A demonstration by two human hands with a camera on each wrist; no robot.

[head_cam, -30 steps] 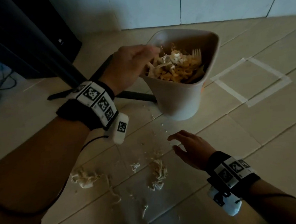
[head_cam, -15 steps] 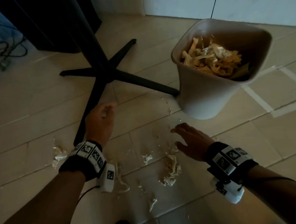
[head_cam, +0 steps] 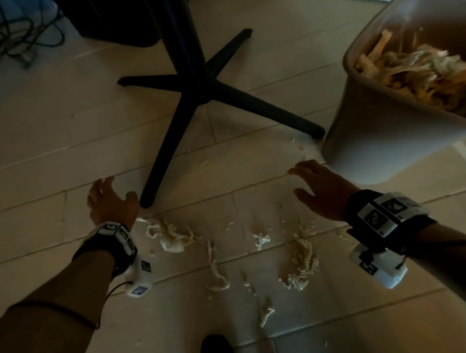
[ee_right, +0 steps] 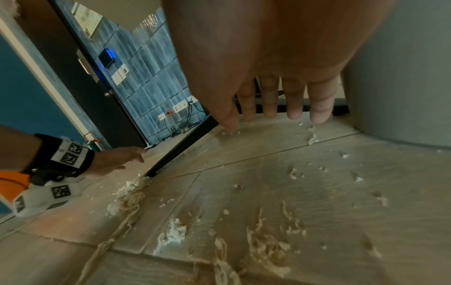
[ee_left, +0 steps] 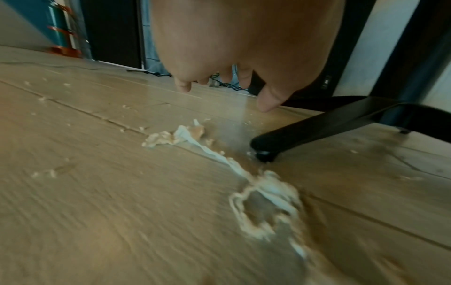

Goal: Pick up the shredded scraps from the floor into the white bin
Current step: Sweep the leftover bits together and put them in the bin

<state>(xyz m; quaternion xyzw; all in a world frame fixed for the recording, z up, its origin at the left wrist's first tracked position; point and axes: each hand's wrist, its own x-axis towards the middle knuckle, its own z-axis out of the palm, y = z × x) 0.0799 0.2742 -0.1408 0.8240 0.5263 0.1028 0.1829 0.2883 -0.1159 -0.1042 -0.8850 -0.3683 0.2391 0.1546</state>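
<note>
Pale shredded scraps (head_cam: pixel 301 257) lie strewn in clumps on the floor left of the upright, scrap-filled white bin (head_cam: pixel 383 138).

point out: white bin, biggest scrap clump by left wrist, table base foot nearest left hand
white bin (head_cam: pixel 374 127): head view, outer wall.
scrap clump (head_cam: pixel 172 235): head view, middle.
table base foot (head_cam: pixel 148 200): head view, tip of leg.
</note>
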